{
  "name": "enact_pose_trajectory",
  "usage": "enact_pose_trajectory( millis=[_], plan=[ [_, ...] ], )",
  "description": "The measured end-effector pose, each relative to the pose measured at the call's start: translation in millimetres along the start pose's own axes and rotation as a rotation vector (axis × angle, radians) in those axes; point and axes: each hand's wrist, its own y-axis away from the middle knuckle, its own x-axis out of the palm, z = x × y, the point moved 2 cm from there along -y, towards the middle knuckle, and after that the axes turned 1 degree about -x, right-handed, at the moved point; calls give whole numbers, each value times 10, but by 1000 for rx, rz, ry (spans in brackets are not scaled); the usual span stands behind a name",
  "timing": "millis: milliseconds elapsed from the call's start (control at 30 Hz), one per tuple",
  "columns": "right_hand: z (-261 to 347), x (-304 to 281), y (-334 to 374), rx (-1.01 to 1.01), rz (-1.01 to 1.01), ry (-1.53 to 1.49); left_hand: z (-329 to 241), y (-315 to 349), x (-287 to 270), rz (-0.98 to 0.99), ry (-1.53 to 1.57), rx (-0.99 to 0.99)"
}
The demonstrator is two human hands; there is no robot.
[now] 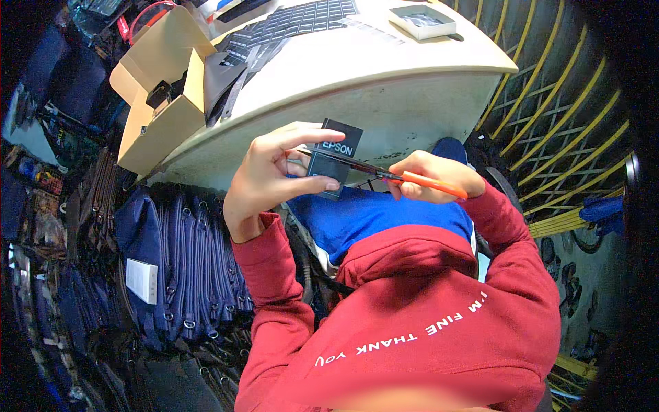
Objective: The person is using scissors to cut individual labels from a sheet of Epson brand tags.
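Between the thumb and fingers of my left hand (257, 172) is a black label piece (348, 132) with pale printed lettering, held upright in front of the table edge. My right hand (439, 170) grips orange-handled scissors (439, 185), coming in from the right. Their dark blades lie across the middle of the label, pointing toward my left palm. Whether the blades have cut through cannot be made out. Both hands are above my lap, over blue cloth (384, 220).
On the white table (384, 51) are a keyboard (302, 22), dark strips (247, 79) and a small white tray (423, 24). An open cardboard box (165, 134) stands at its left end. Navy strapped bags (195, 254) pile up at left, with a white box (141, 280). A yellow folding gate (549, 96) is at right.
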Motion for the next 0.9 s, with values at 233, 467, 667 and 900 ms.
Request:
enact_pose_trajectory(
  millis=[233, 467, 667, 900],
  plan=[
    [3, 26, 5, 79, -33, 37, 31, 13, -7, 6, 32, -39],
    [-4, 60, 24, 83, -102, 55, -65, 2, -11, 24, 1, -64],
    [54, 17, 23, 115, -91, 155, 16, -2, -4, 26, 27, -39],
    [25, 55, 88, 162, -162, 97, 52, 25, -40, -25, 31, -28]
  ],
)
